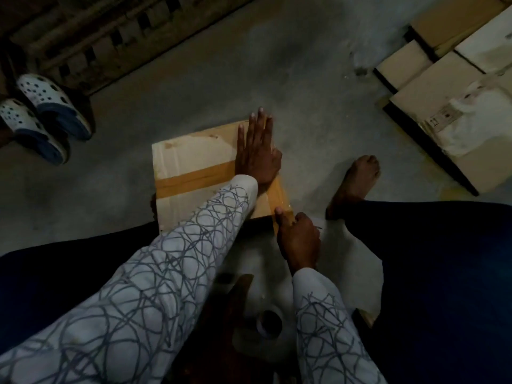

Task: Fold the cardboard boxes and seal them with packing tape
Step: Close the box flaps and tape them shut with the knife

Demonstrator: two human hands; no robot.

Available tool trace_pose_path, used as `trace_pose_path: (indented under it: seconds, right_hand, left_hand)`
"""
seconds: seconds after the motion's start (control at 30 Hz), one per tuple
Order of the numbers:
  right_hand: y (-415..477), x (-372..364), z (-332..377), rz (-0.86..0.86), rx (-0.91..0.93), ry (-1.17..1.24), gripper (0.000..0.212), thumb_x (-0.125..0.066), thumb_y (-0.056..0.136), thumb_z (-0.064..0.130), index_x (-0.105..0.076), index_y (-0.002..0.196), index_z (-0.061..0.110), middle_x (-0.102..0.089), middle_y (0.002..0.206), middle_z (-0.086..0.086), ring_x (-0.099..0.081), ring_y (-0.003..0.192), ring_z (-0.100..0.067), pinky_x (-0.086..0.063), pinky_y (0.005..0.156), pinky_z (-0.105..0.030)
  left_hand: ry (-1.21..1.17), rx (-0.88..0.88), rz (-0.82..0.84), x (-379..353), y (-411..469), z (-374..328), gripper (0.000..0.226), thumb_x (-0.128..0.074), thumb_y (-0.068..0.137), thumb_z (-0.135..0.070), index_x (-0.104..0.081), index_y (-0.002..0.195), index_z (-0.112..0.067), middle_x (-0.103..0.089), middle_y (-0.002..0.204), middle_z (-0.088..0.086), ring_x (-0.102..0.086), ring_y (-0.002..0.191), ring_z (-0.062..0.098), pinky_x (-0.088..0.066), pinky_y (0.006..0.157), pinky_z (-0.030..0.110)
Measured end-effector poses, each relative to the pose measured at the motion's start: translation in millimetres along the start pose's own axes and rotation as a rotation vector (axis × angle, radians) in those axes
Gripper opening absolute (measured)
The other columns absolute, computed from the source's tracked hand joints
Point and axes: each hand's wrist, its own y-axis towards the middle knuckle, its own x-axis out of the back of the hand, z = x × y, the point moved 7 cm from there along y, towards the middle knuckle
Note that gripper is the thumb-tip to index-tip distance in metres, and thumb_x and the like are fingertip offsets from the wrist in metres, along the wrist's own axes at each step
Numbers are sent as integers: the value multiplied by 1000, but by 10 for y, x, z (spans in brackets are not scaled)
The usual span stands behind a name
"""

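Note:
A small cardboard box (191,151) sits on the floor between my legs. A brown packing tape strip (188,181) runs across its top and down the near right corner. My left hand (257,153) lies flat on the box top over the tape, fingers straight and pointing away from me. My right hand (299,239) is at the near right corner; its thumb presses the tape end at the box edge and its fingers are curled beside it. A tape roll (268,324) lies close to my body, partly shadowed.
Several cardboard boxes (454,112) lie on the concrete floor at the upper right. A pair of white and blue clogs (47,115) stands at the left beside a wooden pallet (110,31). My bare foot (357,181) rests right of the box.

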Motion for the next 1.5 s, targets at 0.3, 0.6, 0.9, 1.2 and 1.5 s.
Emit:
trace_pose_path:
  seconds: [0.3, 0.6, 0.9, 1.2, 1.5]
  right_hand:
    - [-41, -5, -46, -33, -17, -21, 58, -46, 92, 68, -60, 112, 15, -61, 122, -17, -58, 110, -38, -41, 80, -38]
    - [-118, -2, -136, 1, -43, 26, 45, -45, 97, 52, -61, 117, 15, -61, 125, -17, -59, 111, -37, -48, 90, -39]
    - [-232, -32, -203, 177, -91, 137, 77, -62, 84, 66, -61, 126, 2, -62, 128, -19, -60, 114, -35, -45, 84, -32]
    - [-325, -9, -269, 172, -61, -2, 72, -51, 92, 62, -57, 130, 2, -61, 130, -18, -60, 115, -36, -49, 98, -37]
    - [-316, 241, -12, -15, 175, -301, 54, -52, 93, 58, -71, 105, 9, -67, 117, -14, -62, 111, -32, -43, 77, -32]
  left_hand:
    - [58, -37, 80, -51, -478, -212, 73, -44, 93, -29, -13, 158, -22, 14, 165, 2, 17, 151, 25, 4, 123, 49]
    - [-345, -182, 190, -102, -1348, -361, 27, -47, 101, -25, -68, 119, -26, -11, 166, -2, 11, 152, 29, 7, 122, 46]
    - [-1491, 1064, 23, -202, -2566, 18, 11, -69, 84, -23, -73, 93, -19, -72, 101, 4, -65, 104, 28, -50, 97, 48]
    - [-1537, 999, 589, -228, -2579, -286, 21, -60, 84, -38, -68, 84, -19, -66, 83, 5, -60, 82, 25, -45, 87, 38]
    - [-1604, 962, 366, -369, -2467, -263, 17, -59, 95, -15, -66, 79, -11, -64, 86, 10, -62, 92, 27, -49, 83, 34]
